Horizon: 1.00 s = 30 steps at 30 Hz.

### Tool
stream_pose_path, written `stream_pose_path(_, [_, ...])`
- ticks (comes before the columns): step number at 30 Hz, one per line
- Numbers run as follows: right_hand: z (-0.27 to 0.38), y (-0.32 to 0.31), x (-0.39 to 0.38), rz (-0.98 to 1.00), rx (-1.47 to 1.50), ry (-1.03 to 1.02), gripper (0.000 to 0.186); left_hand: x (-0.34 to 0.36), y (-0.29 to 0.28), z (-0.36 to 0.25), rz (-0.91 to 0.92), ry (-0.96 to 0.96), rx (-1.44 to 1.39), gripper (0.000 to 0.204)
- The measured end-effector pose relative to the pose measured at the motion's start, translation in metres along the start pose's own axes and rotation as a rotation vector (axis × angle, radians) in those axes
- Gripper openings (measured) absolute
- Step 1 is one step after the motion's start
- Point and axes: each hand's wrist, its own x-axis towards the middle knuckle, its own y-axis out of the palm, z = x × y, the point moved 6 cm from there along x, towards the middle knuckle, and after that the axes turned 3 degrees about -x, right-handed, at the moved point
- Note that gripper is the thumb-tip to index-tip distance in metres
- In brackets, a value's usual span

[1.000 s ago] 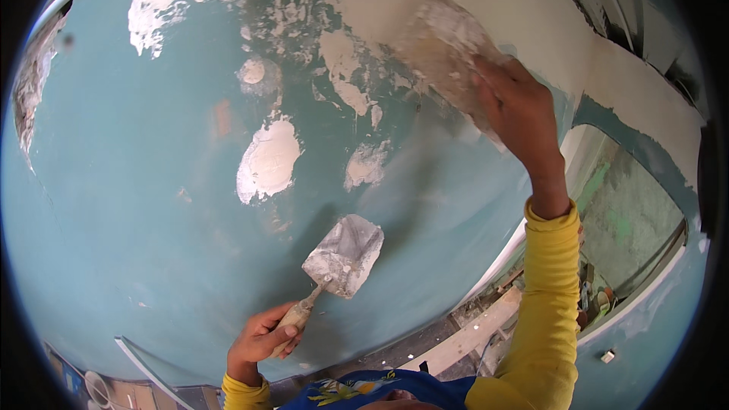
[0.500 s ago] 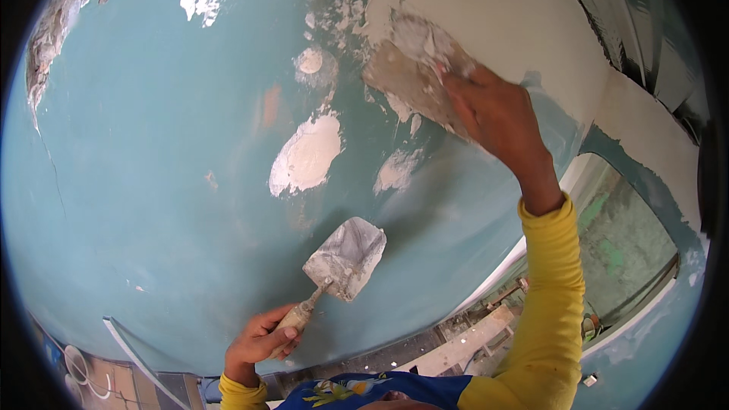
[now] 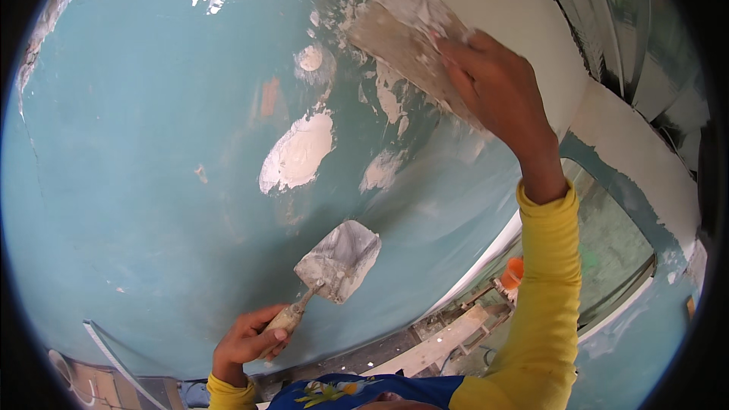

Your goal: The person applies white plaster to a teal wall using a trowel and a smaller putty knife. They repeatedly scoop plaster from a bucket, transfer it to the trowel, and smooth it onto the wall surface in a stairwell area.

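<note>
My left hand (image 3: 247, 340) is closed round the handle of a small trowel (image 3: 340, 258), whose squarish blade, smeared with pale putty, points up and to the right in front of the wall. Higher up, my right hand (image 3: 497, 91) grips a wide plastering trowel (image 3: 402, 45) at its back. That blade lies tilted against the blue-green wall (image 3: 167, 137), along the edge of the cream coating (image 3: 516, 0). White putty clings to the back of the plastering trowel. Its handle is mostly hidden by my fingers.
Putty patches (image 3: 300, 153) dot the wall left of the plastering trowel. A broken wall edge (image 3: 57, 19) shows at upper left. Below are a pale strip (image 3: 121, 364) leaning on the wall, a plank (image 3: 437, 345) and an orange container (image 3: 512, 273). A wall opening (image 3: 615, 250) lies at right.
My right hand has carried the plastering trowel upward along the wall, baring more putty streaks beneath it. My left hand still holds the small trowel low. The view has shifted slightly, showing the orange container.
</note>
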Motion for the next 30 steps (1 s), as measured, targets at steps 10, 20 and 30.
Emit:
stream_pose_path(10, [-0.014, -0.004, -0.021, -0.024, 0.052, 0.144, 0.024, -0.006, -0.009, 0.006, -0.036, -0.068, -0.037, 0.056])
stream_pose_path(20, [-0.021, -0.008, -0.028, 0.168, 0.006, 0.254, 0.025, -0.004, -0.013, 0.011, -0.034, -0.057, -0.071, 0.054])
stream_pose_path(30, [-0.001, -0.019, 0.027, -0.018, 0.069, 0.064, 0.023, 0.006, -0.007, 0.010, 0.035, -0.081, 0.001, 0.052])
